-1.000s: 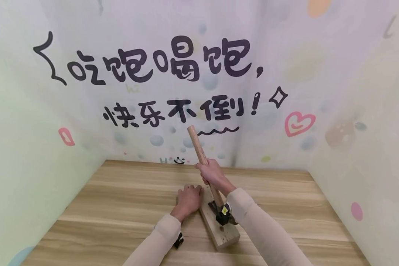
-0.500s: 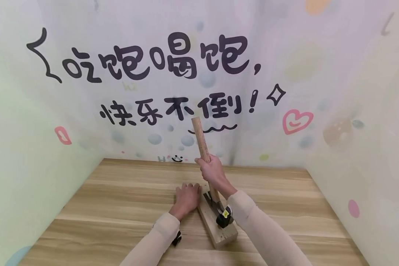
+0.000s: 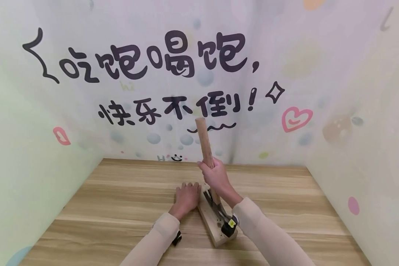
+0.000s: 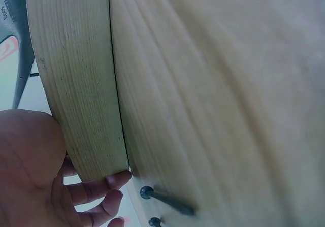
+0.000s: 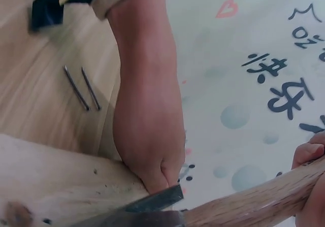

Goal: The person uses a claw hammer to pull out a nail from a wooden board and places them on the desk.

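A pale wooden block (image 3: 210, 218) lies on the tabletop, angled away from the body. My left hand (image 3: 187, 195) holds its far end, and in the left wrist view the fingers of that hand (image 4: 66, 186) curl round the end of the block (image 4: 76, 85). My right hand (image 3: 216, 177) grips the wooden handle of a claw hammer (image 3: 204, 142), which rises above the fist. The metal hammer head (image 3: 218, 207) is low over the block, its claw towards the far end; the wrist camera partly covers it. Whether the claw holds anything is hidden.
Two loose nails (image 5: 76, 88) lie on the table (image 5: 30, 90) to the left of the block. Printed walls close in the wooden tabletop (image 3: 133, 184) at the back and both sides. Black wrist cameras (image 3: 228, 226) are strapped to both wrists.
My right hand has shifted a little to the right, and the top of the hammer handle has swung the same way. My left hand stays at the block's far end.
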Motion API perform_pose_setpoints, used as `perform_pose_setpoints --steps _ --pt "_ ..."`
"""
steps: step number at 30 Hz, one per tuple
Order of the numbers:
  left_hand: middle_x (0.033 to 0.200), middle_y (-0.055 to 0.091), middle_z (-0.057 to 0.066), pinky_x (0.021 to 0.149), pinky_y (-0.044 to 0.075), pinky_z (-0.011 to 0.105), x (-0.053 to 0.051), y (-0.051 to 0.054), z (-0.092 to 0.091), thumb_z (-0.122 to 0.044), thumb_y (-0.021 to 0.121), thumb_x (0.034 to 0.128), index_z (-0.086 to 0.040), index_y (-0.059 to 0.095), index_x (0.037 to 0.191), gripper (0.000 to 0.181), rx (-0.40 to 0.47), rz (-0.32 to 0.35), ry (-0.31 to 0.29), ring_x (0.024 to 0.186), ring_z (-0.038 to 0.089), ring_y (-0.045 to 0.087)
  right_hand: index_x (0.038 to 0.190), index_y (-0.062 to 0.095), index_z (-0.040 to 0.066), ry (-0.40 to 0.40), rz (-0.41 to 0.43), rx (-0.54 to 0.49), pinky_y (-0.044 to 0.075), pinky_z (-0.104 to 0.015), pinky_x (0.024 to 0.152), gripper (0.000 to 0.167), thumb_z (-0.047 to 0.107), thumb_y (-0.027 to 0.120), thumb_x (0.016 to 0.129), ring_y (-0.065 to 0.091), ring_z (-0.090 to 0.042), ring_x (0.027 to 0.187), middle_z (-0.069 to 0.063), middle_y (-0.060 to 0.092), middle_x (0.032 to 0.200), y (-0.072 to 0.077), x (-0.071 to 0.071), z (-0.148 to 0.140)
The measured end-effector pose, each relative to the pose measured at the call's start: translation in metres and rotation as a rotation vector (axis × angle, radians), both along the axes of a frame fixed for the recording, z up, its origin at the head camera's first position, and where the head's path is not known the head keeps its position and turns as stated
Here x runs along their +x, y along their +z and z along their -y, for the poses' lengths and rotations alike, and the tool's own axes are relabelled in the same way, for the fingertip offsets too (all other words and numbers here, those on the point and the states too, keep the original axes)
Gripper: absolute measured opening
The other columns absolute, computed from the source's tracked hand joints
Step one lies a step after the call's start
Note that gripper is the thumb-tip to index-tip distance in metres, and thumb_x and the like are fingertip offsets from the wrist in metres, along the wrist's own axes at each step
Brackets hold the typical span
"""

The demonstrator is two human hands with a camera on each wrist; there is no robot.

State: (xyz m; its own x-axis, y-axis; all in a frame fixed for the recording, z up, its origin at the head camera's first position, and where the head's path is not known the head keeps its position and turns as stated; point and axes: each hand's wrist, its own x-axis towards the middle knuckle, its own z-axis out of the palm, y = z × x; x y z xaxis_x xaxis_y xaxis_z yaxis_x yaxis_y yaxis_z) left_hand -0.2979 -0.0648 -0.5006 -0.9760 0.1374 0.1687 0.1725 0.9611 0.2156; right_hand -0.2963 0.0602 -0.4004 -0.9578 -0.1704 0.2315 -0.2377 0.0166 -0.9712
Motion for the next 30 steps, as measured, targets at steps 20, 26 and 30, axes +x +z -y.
perform_pose_setpoints --steps 20,26,30 --pt "0.106 0.066 0.018 0.074 0.051 0.054 -0.002 0.003 -0.002 -0.032 0.039 0.1068 -0.006 0.064 0.114 0.036 0.047 0.069 0.018 0.093 0.040 0.065 0.077 0.054 -0.008 0.035 -0.236 -0.196 0.031 -0.020 0.041 0.023 0.005 0.057 0.097 0.039 -0.004 0.042 0.007 0.042 0.049 -0.002 0.042 -0.029" --pt "0.101 0.065 0.017 0.067 0.052 0.053 -0.004 0.001 -0.001 -0.032 0.038 0.1071 -0.007 0.064 0.112 0.036 0.041 0.068 0.022 0.084 0.039 0.066 0.078 0.054 -0.009 0.025 -0.236 -0.187 0.031 -0.021 0.041 0.022 0.004 0.057 0.096 0.039 -0.006 0.042 0.004 0.042 0.049 -0.001 0.042 -0.031" --pt "0.104 0.065 0.017 0.070 0.052 0.054 -0.004 0.001 -0.002 -0.033 0.038 0.1073 -0.007 0.064 0.114 0.037 0.047 0.075 0.032 0.086 0.039 0.067 0.077 0.050 -0.013 0.041 -0.233 -0.190 0.031 -0.021 0.041 0.027 0.004 0.057 0.097 0.038 -0.007 0.043 0.004 0.041 0.050 -0.001 0.043 -0.033"
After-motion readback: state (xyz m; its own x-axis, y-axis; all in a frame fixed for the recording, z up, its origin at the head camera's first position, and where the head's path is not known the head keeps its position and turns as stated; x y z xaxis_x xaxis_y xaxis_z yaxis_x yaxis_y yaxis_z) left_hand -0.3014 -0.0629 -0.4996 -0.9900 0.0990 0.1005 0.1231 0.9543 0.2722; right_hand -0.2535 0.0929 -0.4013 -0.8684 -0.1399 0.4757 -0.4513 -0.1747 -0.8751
